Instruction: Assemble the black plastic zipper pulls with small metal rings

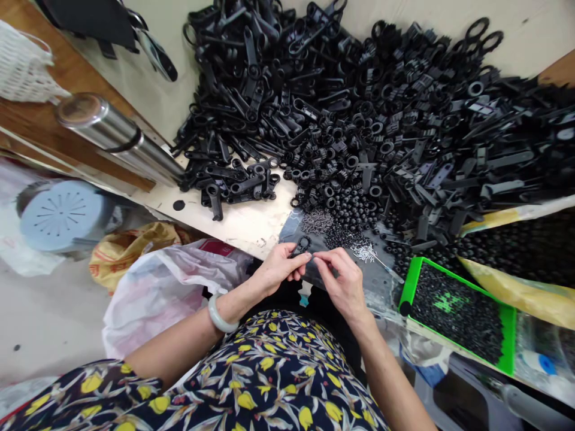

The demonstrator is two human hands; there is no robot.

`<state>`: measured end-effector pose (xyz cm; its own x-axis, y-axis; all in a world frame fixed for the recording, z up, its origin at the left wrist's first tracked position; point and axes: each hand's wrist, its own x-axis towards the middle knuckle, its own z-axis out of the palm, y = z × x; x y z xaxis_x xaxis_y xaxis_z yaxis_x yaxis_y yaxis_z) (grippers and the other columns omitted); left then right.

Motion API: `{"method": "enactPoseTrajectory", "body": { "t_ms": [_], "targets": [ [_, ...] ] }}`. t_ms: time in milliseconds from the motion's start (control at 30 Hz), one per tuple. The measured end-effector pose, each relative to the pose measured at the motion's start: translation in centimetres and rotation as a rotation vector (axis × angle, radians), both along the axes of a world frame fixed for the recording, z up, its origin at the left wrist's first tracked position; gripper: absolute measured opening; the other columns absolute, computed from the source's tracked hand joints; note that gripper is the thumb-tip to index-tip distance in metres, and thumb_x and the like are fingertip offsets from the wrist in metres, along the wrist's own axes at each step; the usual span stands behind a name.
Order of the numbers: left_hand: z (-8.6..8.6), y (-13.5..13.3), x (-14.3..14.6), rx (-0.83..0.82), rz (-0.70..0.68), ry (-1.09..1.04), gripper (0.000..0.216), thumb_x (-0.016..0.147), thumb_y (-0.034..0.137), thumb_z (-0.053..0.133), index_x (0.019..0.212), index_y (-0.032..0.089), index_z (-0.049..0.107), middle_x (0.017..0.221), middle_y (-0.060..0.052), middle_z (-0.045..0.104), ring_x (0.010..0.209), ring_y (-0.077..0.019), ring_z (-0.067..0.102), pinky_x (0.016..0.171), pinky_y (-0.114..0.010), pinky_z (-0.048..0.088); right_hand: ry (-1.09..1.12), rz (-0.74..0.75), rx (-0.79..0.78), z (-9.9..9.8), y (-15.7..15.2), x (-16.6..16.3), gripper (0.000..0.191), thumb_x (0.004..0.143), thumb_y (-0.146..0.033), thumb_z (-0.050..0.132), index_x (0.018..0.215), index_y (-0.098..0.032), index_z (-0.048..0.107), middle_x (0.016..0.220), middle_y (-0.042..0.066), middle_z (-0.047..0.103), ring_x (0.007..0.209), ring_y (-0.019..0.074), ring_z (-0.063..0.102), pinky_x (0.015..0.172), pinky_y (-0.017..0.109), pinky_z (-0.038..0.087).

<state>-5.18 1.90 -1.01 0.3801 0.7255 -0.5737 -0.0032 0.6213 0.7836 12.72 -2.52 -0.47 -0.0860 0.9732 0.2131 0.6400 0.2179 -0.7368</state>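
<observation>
Near the table's front edge, my left hand is closed around a small black plastic part with a ring-shaped end. My right hand meets it from the right, thumb and forefinger pinched close to the left thumb tip. What sits in that pinch is too small to make out. Just beyond the hands lie a heap of tiny dark springs or pins, a heap of small black round pieces and a scatter of silver pins. A thin screwdriver-like tool rests beside the pins.
Big piles of black plastic levers and ringed parts cover the table's back. At right stands a green tray of small black pieces. A steel thermos is at left; below it are a white plastic bag and a blue stool.
</observation>
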Motion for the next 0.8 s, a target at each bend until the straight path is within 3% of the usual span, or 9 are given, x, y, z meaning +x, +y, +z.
{"method": "enactPoseTrajectory", "body": {
  "t_ms": [100, 167, 333, 500, 800],
  "targets": [
    [-0.1, 0.2, 0.0, 0.039, -0.122, 0.106, 0.023, 0.087, 0.036, 0.071, 0.084, 0.017, 0.059, 0.056, 0.005, 0.061, 0.04, -0.0054, 0.051, 0.036, -0.015, 0.03, -0.067, 0.096, 0.084, 0.0, 1.6, 1.1, 0.023, 0.106, -0.022, 0.057, 0.124, -0.024, 0.071, 0.117, 0.008, 0.073, 0.104, 0.0209, 0.071, 0.091, 0.036, 0.059],
    [0.0, 0.5, -0.1, 0.028, -0.21, 0.134, 0.018, 0.089, 0.032, 0.068, 0.085, 0.017, 0.058, 0.055, 0.006, 0.062, 0.038, -0.0057, 0.051, 0.034, -0.014, 0.028, -0.148, 0.251, 0.129, -0.4, 2.9, 1.9, 0.028, 0.107, -0.02, 0.055, 0.13, -0.024, 0.069, 0.13, 0.009, 0.072, 0.116, 0.0227, 0.07, 0.1, 0.039, 0.059],
    [0.5, 1.7, -0.5, -0.075, -0.35, 0.09, 0.01, 0.09, 0.024, 0.065, 0.094, 0.017, 0.058, 0.054, 0.006, 0.063, 0.037, -0.0066, 0.051, 0.033, -0.015, 0.028, -0.282, 0.547, 0.149, -1.2, 5.1, 3.5, 0.03, 0.107, -0.019, 0.054, 0.133, -0.022, 0.068, 0.132, 0.01, 0.073, 0.115, 0.0235, 0.072, 0.097, 0.04, 0.063],
    [0.3, 2.3, -0.8, -0.156, -0.381, 0.054, 0.015, 0.09, 0.023, 0.068, 0.093, 0.017, 0.054, 0.054, 0.005, 0.063, 0.038, -0.0071, 0.052, 0.034, -0.015, 0.029, -0.32, 0.638, 0.163, -1.0, 6.0, 3.9, 0.027, 0.106, -0.019, 0.056, 0.129, -0.02, 0.071, 0.126, 0.01, 0.076, 0.112, 0.0237, 0.075, 0.096, 0.038, 0.066],
    [0.7, 2.4, -0.6, -0.174, -0.37, 0.075, 0.021, 0.085, 0.026, 0.074, 0.085, 0.018, 0.054, 0.053, 0.006, 0.061, 0.037, -0.007, 0.05, 0.036, -0.017, 0.034, -0.238, 0.627, 0.147, -1.1, 6.1, 3.8, 0.026, 0.104, -0.018, 0.059, 0.124, -0.02, 0.075, 0.122, 0.011, 0.078, 0.109, 0.0245, 0.077, 0.096, 0.039, 0.067]
  ]
}}
